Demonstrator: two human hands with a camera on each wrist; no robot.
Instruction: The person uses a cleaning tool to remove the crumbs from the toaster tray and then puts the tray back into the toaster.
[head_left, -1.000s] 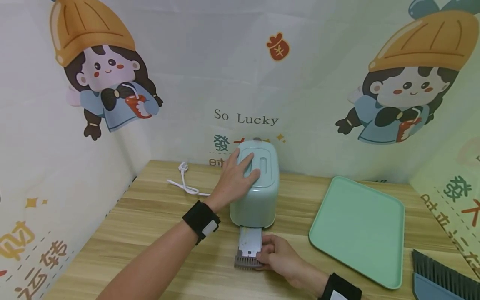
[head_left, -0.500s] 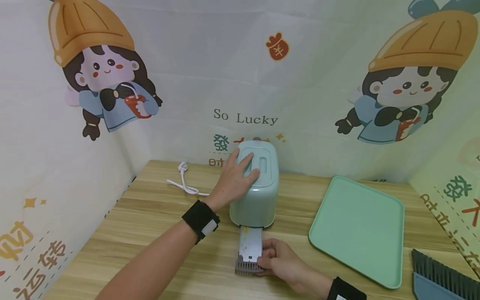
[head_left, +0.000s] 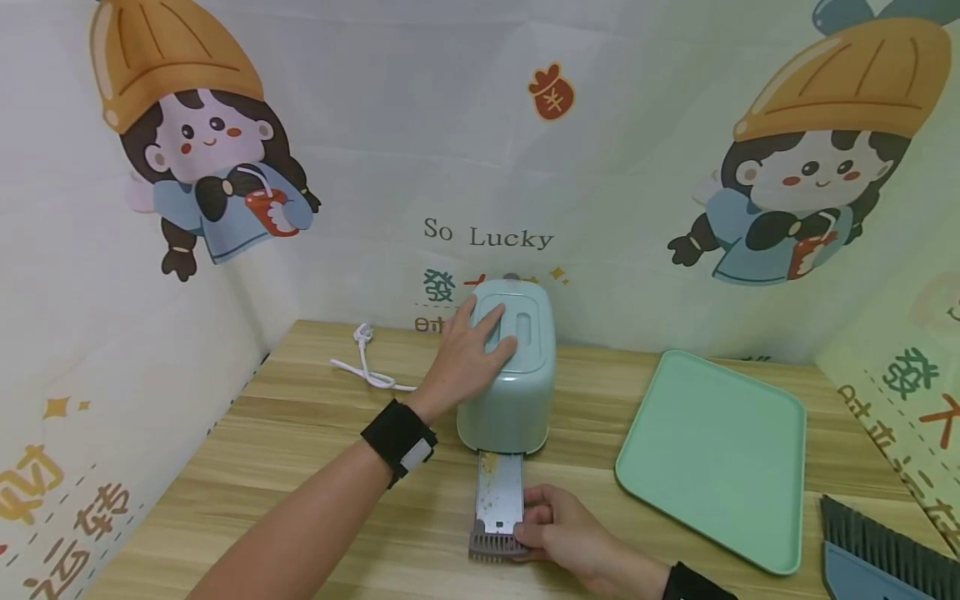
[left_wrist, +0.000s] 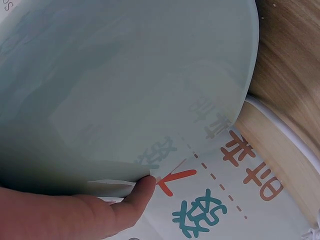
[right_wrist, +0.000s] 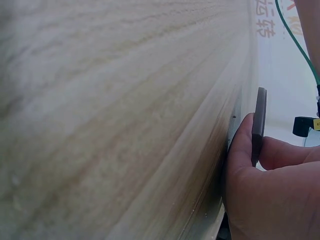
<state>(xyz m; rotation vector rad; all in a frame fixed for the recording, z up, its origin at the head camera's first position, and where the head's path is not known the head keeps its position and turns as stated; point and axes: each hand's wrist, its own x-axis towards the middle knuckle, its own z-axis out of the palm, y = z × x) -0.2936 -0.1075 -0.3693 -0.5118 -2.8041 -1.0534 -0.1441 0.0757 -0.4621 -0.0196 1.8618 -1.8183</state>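
A pale blue-green toaster [head_left: 504, 408] stands near the middle of the wooden table. My left hand [head_left: 467, 358] rests on its top with fingers spread, covering part of one slot. In the left wrist view, the toaster's glossy side [left_wrist: 125, 75] fills much of the picture. Out of the toaster's near end sticks a metal crumb tray [head_left: 501, 492], with yellowish crumbs on it. My right hand [head_left: 562, 529] pinches the right side of the tray's grey ribbed end between thumb and fingers. The edge of that grey end [right_wrist: 259, 120] shows between thumb and fingers in the right wrist view.
A flat green tray [head_left: 716, 458] lies to the right of the toaster. Beside it, at the right edge, is a blue brush [head_left: 870, 571] with dark bristles. A white power cord [head_left: 367, 367] with its plug lies behind my left arm. A printed cloth backs the table.
The right hand has drawn the crumb tray a little farther out toward me, and more of the metal and crumbs show. The left hand stays on the toaster.
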